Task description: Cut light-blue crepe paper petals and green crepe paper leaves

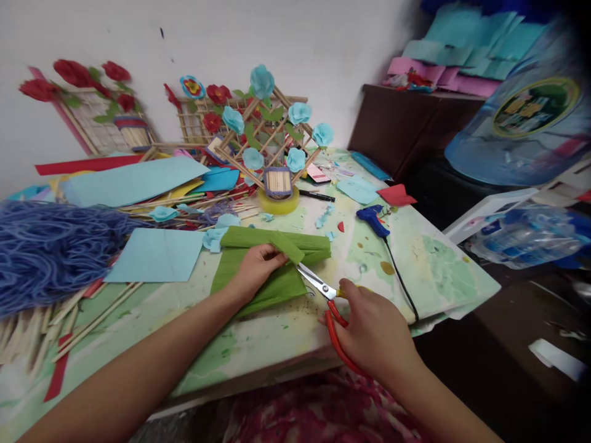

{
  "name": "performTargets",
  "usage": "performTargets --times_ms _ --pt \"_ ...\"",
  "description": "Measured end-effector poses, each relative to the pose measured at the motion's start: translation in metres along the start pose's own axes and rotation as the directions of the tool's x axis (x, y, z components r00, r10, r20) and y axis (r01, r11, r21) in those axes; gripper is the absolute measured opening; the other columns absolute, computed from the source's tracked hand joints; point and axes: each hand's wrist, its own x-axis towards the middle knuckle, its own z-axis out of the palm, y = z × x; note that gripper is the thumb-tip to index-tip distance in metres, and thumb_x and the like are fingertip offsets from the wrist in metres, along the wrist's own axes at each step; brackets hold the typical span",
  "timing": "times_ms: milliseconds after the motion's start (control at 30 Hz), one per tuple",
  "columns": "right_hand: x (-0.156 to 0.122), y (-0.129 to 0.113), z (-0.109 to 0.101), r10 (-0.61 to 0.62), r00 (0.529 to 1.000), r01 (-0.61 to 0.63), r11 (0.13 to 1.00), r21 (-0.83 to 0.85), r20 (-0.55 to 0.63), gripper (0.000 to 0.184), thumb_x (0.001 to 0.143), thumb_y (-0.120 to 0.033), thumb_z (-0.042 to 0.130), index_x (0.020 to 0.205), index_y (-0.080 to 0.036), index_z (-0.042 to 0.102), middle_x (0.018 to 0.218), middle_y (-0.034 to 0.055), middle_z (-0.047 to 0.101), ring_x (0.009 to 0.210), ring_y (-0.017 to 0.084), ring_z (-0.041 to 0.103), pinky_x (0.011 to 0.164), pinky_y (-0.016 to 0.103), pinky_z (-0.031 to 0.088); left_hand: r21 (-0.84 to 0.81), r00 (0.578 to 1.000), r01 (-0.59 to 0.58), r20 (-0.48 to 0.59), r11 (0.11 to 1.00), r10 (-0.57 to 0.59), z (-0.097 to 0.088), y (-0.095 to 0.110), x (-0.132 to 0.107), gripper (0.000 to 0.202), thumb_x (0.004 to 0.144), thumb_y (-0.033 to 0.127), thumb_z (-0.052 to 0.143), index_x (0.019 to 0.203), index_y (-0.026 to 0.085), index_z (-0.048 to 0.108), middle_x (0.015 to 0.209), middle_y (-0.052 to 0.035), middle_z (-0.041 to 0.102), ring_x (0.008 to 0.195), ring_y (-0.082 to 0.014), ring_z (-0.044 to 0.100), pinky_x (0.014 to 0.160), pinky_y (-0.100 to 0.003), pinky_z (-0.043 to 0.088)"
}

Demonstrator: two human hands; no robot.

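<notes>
green crepe paper [277, 246] lies folded in a thick band on the near middle of the table [438, 258], its lower layers fanning out toward the person. the left hand [256, 271] rests on top of it, fingers curled and pinching a folded strip of the paper near its middle. the right hand [369, 332] is closed around the red handles of the scissors [318, 284], fingers through the loops; the metal blades point up and left, and their tips meet the paper right beside the left fingertips. how far the blades are apart is hard to tell.

a light blue sheet [157, 255] lies just left of the green paper, and a heap of blue yarn [46, 246] sits further left over wooden sticks [69, 314]. a blue glue gun [373, 220] lies to the right, its black cord trailing toward the table edge. behind the paper, a wooden lattice with blue paper flowers [272, 135] stands above a yellow tape roll [278, 203].
</notes>
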Motion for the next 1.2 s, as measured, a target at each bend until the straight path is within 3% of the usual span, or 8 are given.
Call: performTargets --times_ms 133,300,500,700,933,1200 --pt "0.002 -0.003 0.0 -0.006 1.0 0.006 1.0 -0.016 -0.011 0.028 0.08 -0.04 0.049 0.099 -0.019 0.05 0.075 0.0044 0.059 0.073 0.022 0.057 0.058 0.028 0.027 0.047 0.999 -0.049 0.012 0.998 0.048 0.001 0.001 -0.002 0.027 0.064 0.039 0.067 0.077 0.015 0.068 0.081 -0.005 0.071 0.077 -0.0213 0.062 0.074 -0.032 0.046" --pt "0.006 -0.006 0.003 -0.003 1.0 0.003 1.0 -0.031 -0.015 0.028 0.081 -0.039 0.047 0.101 -0.019 0.05 0.076 0.005 0.059 0.072 0.02 0.056 0.058 0.028 0.027 0.151 0.994 -0.101 0.06 0.983 0.093 0.0 0.005 -0.004 0.024 0.066 0.04 0.065 0.074 0.017 0.067 0.075 -0.0032 0.068 0.074 -0.0201 0.061 0.067 -0.029 0.046" --pt "0.008 -0.004 0.009 -0.014 1.0 0.015 0.998 -0.054 0.005 0.034 0.082 -0.039 0.047 0.108 -0.018 0.049 0.079 0.0059 0.062 0.074 0.021 0.058 0.058 0.028 0.027 0.276 0.958 -0.285 0.044 0.918 0.284 -0.003 0.001 0.0 0.02 0.068 0.037 0.063 0.069 0.017 0.068 0.082 -0.0048 0.064 0.078 -0.0188 0.058 0.07 -0.028 0.045" --pt "0.01 -0.003 0.01 -0.029 0.999 0.031 0.998 -0.055 0.031 0.028 0.083 -0.036 0.046 0.103 -0.018 0.049 0.076 0.0036 0.063 0.069 0.019 0.059 0.054 0.029 0.022 0.248 0.946 -0.314 0.163 0.917 0.28 -0.004 -0.005 0.002 0.026 0.075 0.034 0.058 0.087 0.014 0.068 0.092 -0.008 0.063 0.087 -0.0199 0.058 0.078 -0.03 0.044" --pt "0.012 -0.003 0.012 -0.017 0.998 0.02 0.998 -0.055 0.055 0.02 0.084 -0.038 0.045 0.091 -0.019 0.049 0.069 0.002 0.062 0.064 0.018 0.059 0.051 0.028 0.018 0.18 0.987 -0.155 0.07 0.971 0.144 -0.003 -0.003 -0.001 0.036 0.08 0.047 0.051 0.085 0.015 0.068 0.089 -0.0064 0.065 0.085 -0.0198 0.058 0.074 -0.029 0.044" --pt "0.013 -0.001 0.016 -0.009 0.997 0.014 0.998 -0.061 0.08 0.02 0.083 -0.039 0.046 0.086 -0.019 0.048 0.068 0.0023 0.063 0.062 0.019 0.059 0.05 0.028 0.014 0.059 0.999 -0.05 0.007 0.997 0.05 -0.003 -0.007 0.002 0.035 0.077 0.048 0.054 0.084 0.016 0.067 0.088 -0.0061 0.069 0.082 -0.0191 0.059 0.072 -0.028 0.043"
